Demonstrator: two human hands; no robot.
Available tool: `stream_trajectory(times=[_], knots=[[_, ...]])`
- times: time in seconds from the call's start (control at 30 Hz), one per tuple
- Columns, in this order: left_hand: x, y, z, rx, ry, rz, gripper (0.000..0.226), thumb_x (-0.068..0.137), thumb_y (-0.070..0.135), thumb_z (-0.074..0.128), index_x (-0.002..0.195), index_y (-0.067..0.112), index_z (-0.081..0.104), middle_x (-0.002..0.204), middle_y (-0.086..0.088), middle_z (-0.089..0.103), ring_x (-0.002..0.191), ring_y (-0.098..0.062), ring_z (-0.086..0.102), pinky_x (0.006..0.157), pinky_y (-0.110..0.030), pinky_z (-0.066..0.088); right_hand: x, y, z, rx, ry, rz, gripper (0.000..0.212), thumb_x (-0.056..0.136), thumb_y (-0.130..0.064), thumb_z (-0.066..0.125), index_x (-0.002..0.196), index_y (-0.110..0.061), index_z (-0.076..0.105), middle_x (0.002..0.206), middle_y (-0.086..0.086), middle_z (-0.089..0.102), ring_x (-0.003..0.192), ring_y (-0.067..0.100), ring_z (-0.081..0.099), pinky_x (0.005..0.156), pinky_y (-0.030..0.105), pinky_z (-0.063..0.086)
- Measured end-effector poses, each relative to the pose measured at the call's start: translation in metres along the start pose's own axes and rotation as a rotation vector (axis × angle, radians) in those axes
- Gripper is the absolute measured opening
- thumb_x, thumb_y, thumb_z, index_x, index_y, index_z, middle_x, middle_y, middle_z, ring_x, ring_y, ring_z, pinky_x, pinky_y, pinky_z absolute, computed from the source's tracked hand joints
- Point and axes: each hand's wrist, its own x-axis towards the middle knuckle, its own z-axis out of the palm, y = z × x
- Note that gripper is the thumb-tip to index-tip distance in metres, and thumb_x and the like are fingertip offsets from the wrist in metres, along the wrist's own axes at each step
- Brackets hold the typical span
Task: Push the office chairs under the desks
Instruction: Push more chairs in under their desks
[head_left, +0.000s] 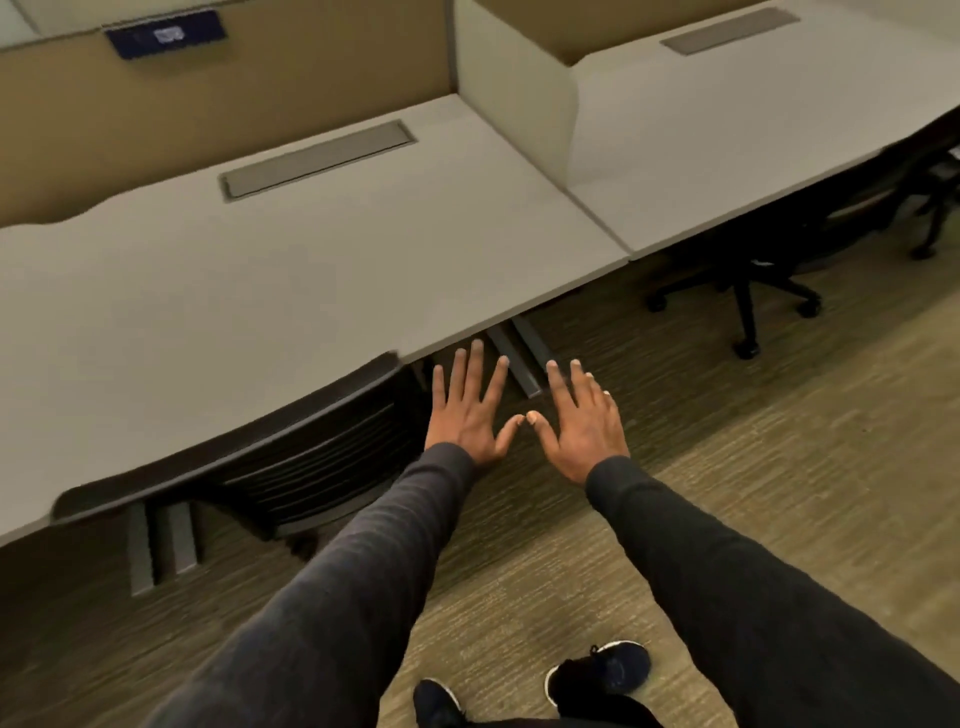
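Hovering fingers (470, 374) apparently clear right of tucked chair (311, 467).

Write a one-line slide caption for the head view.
Both open hands, left hand and right hand, hover beside an office chair tucked under the desk.

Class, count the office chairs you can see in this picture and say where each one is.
2. One chair is tucked under the near desk, left of the hands. Another chair sits under the right-hand desk. A wheeled base at the far right edge may belong to a third.
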Motion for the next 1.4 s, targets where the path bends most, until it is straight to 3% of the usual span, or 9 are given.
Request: stream_trajectory(times=[0.07, 0.2, 0.47, 0.9, 1.17, 1.4], knots=[[0.033, 0.066, 0.003, 0.006, -0.044, 0.057, 0.083, 0.097, 0.068, 0.023, 0.16, 0.025, -0.009, 0.163, -0.013, -0.025, 0.15, -0.033, -0.022, 0.12, -0.057, -0.012, -0.005, 0.064, -0.025, -0.001, 0.013, 0.057, 0.077, 0.099, -0.06, 0.033, 0.16, -0.029, -0.002, 0.167, 0.014, 0.001, 0.153, 0.032, 0.007, 0.123, 0.052, 0.012], [0.065, 0.138, 0.001, 0.009, -0.139, 0.095, 0.079, 0.098, 0.064, 0.022, 0.161, 0.02, 0.002, 0.166, -0.017, -0.01, 0.153, -0.033, -0.012, 0.12, -0.054, -0.01, -0.009, 0.122, -0.046, -0.008, 0.014, 0.096, 0.077, 0.099, -0.061, 0.032, 0.16, -0.027, 0.002, 0.167, 0.014, 0.006, 0.153, 0.032, 0.01, 0.123, 0.051, 0.013], [0.128, 0.324, 0.001, -0.063, -0.171, 0.302, 0.076, 0.099, 0.057, 0.03, 0.16, 0.017, 0.01, 0.167, -0.018, 0.0, 0.154, -0.034, -0.003, 0.123, -0.054, -0.001, -0.035, 0.287, -0.104, -0.002, 0.054, 0.31, 0.077, 0.098, -0.063, 0.032, 0.16, -0.026, 0.005, 0.166, 0.014, 0.011, 0.152, 0.032, 0.014, 0.122, 0.051, 0.017], [0.232, 0.485, 0.015, -0.047, -0.158, 0.399, 0.078, 0.098, 0.06, 0.028, 0.16, 0.015, 0.012, 0.166, -0.021, 0.006, 0.153, -0.036, 0.002, 0.123, -0.055, 0.001, -0.014, 0.458, -0.155, -0.033, 0.092, 0.413, 0.08, 0.094, -0.065, 0.024, 0.16, -0.023, 0.009, 0.165, 0.015, 0.019, 0.151, 0.031, 0.021, 0.12, 0.052, 0.019], [0.343, 0.577, 0.022, -0.089, -0.203, 0.28, 0.081, 0.098, 0.065, 0.026, 0.16, 0.014, 0.011, 0.165, -0.021, 0.006, 0.153, -0.036, 0.002, 0.123, -0.055, 0.001, 0.064, 0.589, -0.202, -0.039, 0.017, 0.356, 0.076, 0.098, -0.062, 0.031, 0.16, -0.023, 0.009, 0.165, 0.014, 0.019, 0.149, 0.031, 0.024, 0.119, 0.051, 0.021], [0.43, 0.66, 0.004, -0.077, -0.201, 0.267, 0.082, 0.097, 0.067, 0.026, 0.159, 0.014, 0.014, 0.166, -0.02, 0.008, 0.153, -0.035, 0.004, 0.123, -0.055, 0.003, 0.111, 0.689, -0.253, -0.025, 0.05, 0.373, 0.077, 0.098, -0.061, 0.032, 0.16, -0.02, 0.012, 0.163, 0.016, 0.023, 0.148, 0.033, 0.026, 0.118, 0.052, 0.023]])
